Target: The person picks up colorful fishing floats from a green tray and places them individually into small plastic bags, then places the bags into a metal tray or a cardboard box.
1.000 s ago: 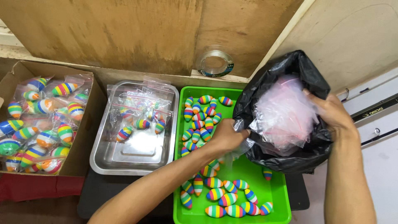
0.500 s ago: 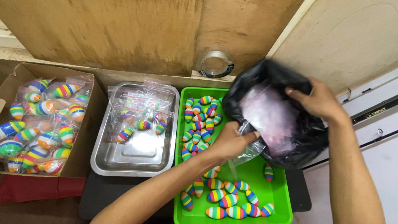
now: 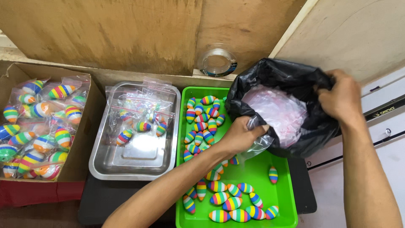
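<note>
My left hand (image 3: 241,136) pinches a small clear plastic bag (image 3: 258,145) at the mouth of a black bin bag (image 3: 282,76) that is stuffed with more clear bags (image 3: 276,112). My right hand (image 3: 341,98) grips the black bag's far rim and holds it open. The black bag rests on the right back corner of a green tray (image 3: 259,179). Several rainbow-striped egg-shaped toys (image 3: 230,202) lie loose in that tray, in a cluster at its back left and another along its front.
A steel tray (image 3: 139,162) left of the green one holds a few bagged striped toys (image 3: 141,112). A cardboard box (image 3: 86,139) at far left is full of bagged toys. A tape roll (image 3: 217,62) leans on the wooden board behind. White cabinet at right.
My left hand has drawn a clear bag out of the black bag toward the green tray. My right hand slid along the black bag's rim, pulling it wider.
</note>
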